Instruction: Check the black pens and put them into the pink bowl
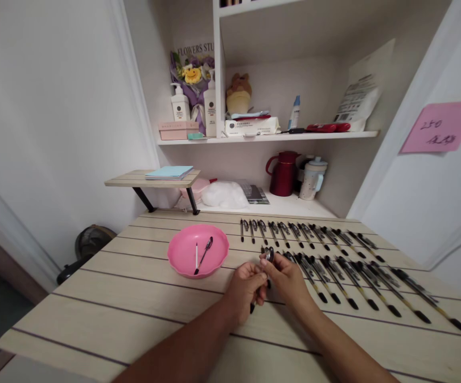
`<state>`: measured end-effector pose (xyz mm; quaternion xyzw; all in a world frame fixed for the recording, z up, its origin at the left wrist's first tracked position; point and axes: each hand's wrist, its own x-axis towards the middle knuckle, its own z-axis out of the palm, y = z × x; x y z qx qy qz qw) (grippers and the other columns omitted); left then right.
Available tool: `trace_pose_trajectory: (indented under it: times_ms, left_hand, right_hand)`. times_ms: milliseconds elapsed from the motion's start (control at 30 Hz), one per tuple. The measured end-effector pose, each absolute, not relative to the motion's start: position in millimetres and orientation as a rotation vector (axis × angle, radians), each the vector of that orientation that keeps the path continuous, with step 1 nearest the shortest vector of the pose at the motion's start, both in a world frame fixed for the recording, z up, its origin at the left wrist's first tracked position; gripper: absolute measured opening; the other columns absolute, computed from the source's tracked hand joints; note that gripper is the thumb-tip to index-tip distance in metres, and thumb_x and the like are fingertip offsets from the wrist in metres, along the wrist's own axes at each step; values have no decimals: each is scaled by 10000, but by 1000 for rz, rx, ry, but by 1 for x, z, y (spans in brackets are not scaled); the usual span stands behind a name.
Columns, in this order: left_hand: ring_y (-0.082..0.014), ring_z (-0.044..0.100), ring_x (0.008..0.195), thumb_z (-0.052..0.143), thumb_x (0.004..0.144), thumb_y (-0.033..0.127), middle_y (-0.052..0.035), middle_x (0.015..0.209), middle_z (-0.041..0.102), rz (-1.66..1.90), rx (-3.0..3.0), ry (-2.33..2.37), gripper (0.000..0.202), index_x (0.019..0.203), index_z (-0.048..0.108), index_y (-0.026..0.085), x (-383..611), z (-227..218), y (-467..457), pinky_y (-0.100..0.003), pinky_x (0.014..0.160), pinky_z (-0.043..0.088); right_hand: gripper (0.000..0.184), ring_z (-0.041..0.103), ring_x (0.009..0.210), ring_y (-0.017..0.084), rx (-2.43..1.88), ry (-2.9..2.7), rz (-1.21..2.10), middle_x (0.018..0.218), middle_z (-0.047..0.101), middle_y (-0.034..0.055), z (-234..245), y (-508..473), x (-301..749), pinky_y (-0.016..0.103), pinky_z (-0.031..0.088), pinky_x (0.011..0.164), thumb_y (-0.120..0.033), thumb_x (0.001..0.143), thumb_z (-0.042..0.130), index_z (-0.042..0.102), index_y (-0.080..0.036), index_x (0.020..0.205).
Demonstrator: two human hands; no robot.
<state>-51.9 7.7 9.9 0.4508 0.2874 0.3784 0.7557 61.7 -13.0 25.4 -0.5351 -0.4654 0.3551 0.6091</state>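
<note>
left hand [247, 287] and right hand [285, 272] – fingers closed – both pinch one pen [270, 254], near the bowl [182, 250].

Open left, crowded right

From here, bare desk [106, 314] spreads before the pink bowl [180, 250], whose raised rim blocks a low sweep. Two rows of pens [352, 303] crowd the right with little room between; black shelf legs [143, 199] obstruct the back left.

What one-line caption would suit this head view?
Left grip and right grip meet around a pen, with a pink bowl and rows of pens on the slatted tabletop.
</note>
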Motion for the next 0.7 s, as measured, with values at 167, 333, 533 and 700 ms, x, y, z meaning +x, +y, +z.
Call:
trace_pose_trajectory:
  times_ms: [167,333,533,700]
  left_hand:
    - [-4,300,342,632,686,398,41,525,471,730,925,566,296,682,493,136,-56,14,5,-157,344,148]
    - [17,235,349,615,726,357,46,583,447,409,722,324,259,800,526,125,-71,33,4,-143,347,95]
    - [-16,347,367,679,656,348,58,557,466,725,838,482,296,744,468,160,-56,21,0,-158,351,184]
    - [-11,283,319,641,692,358,64,511,451,769,858,517,280,706,437,166,-48,12,-4,-165,328,141]
  right_hand:
    - [381,446,378,105,-1128,-978,1022,436,503,-41,30,-18,57,233,340,419,-471,654,646,615,-141,842]
    - [325,526,486,96,-825,-856,1336,600,593,-13,47,-27,58,232,426,530,-374,627,708,623,-171,865]
    - [393,481,420,70,-920,-853,1226,712,625,0,41,-23,51,200,395,398,-402,605,713,597,-182,909]
    - [360,409,339,49,-1000,-812,1163,616,609,-20,34,-23,45,181,333,329,-422,655,675,592,-176,904]
